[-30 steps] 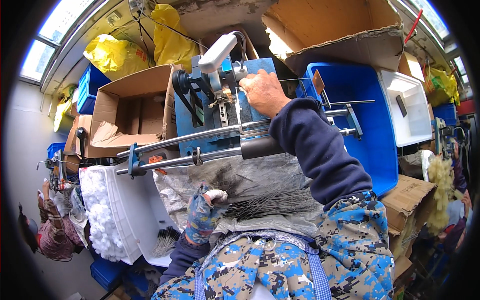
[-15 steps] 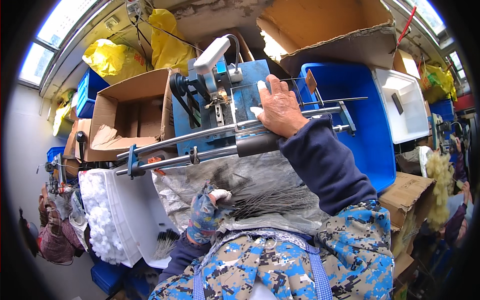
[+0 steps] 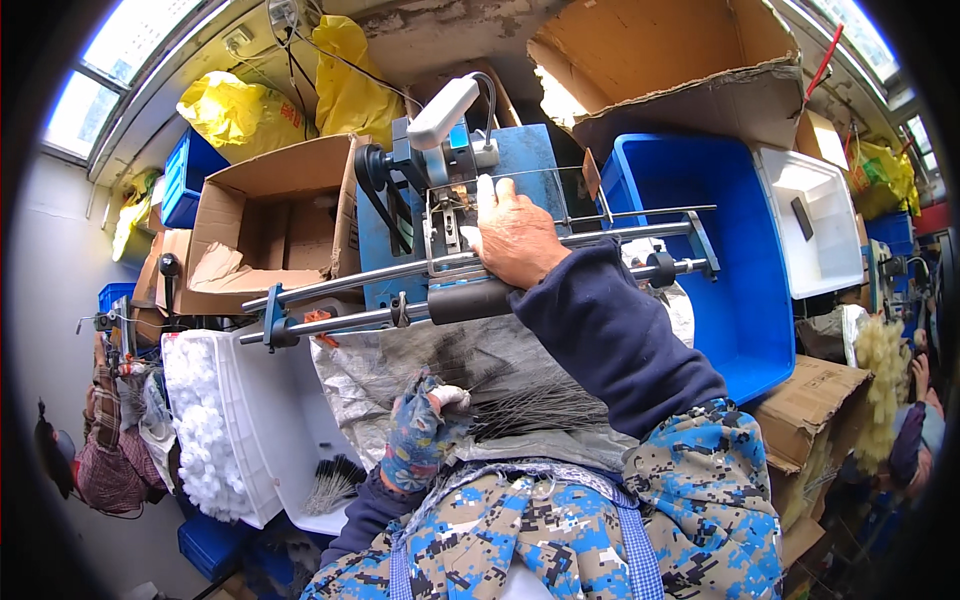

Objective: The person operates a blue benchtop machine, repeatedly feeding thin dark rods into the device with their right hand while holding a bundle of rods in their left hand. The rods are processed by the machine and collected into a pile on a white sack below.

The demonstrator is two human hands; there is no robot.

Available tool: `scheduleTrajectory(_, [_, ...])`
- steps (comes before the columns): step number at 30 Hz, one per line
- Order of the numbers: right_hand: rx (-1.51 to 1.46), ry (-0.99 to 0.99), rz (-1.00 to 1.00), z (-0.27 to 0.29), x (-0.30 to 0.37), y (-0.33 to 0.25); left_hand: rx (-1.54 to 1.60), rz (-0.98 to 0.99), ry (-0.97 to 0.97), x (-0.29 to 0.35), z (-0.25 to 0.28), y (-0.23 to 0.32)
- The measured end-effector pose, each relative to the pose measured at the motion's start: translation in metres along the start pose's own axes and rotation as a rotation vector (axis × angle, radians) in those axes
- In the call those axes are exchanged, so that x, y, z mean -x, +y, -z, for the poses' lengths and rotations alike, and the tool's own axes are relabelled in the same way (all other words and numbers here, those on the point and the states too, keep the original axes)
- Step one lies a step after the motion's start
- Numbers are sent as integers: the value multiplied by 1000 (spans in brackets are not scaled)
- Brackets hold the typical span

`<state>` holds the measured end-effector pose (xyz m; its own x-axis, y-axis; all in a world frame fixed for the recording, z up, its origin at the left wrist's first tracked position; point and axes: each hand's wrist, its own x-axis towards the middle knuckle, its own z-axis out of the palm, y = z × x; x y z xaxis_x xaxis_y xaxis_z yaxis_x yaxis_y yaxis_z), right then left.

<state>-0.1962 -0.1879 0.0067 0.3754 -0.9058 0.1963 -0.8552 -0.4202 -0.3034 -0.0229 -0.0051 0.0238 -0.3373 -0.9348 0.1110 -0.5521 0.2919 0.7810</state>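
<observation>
On the sliding carriage (image 3: pixel 470 300) of a blue bench machine (image 3: pixel 530 155) lies my right hand (image 3: pixel 518 235), its fingers stretched forward and white covers on some fingertips. A bent wire frame (image 3: pixel 430 235) sits beside its thumb, near the machine's clamp head (image 3: pixel 450 215). The palm's underside is hidden. Lower down, my left hand (image 3: pixel 448 398) wears a patterned sleeve cover and white fingertip covers. Its fingers are closed at the end of a loose bundle of thin metal wires (image 3: pixel 535 410), which rests on a pale plastic sheet (image 3: pixel 385 350) over my lap.
Two steel rails (image 3: pixel 360 280) cross in front of the machine. A blue bin (image 3: pixel 745 330) stands right, an open carton (image 3: pixel 270 160) left. A white tub (image 3: pixel 285 420) holds wire pieces, beside white fluffy pieces (image 3: pixel 200 430). Other people sit at both sides.
My right hand has moved left with the carriage and wire frame, coming close to the clamp head. My left hand stays at the wires. The whole view has shifted slightly.
</observation>
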Motion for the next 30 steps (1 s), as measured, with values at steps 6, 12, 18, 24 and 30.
scheduleTrajectory(6, [-95, 12, 48, -8, -9, -17, -34, 37, 35, 10, 5, -6])
scheduleTrajectory(12, [-27, -138, -4, 10, 4, 28, 38, 48, 50, 12, 3, -10])
scheduleTrajectory(18, [-13, -218, -26, 31, 14, 55, 20, 14, 35, 8, -1, -8])
scheduleTrajectory(24, [13, -140, -35, 37, 17, 51, 83, 111, 139, 13, 4, -5])
scheduleTrajectory(30, [243, 170, -36, 47, -2, 72, 135, 164, 191, 14, 1, -7])
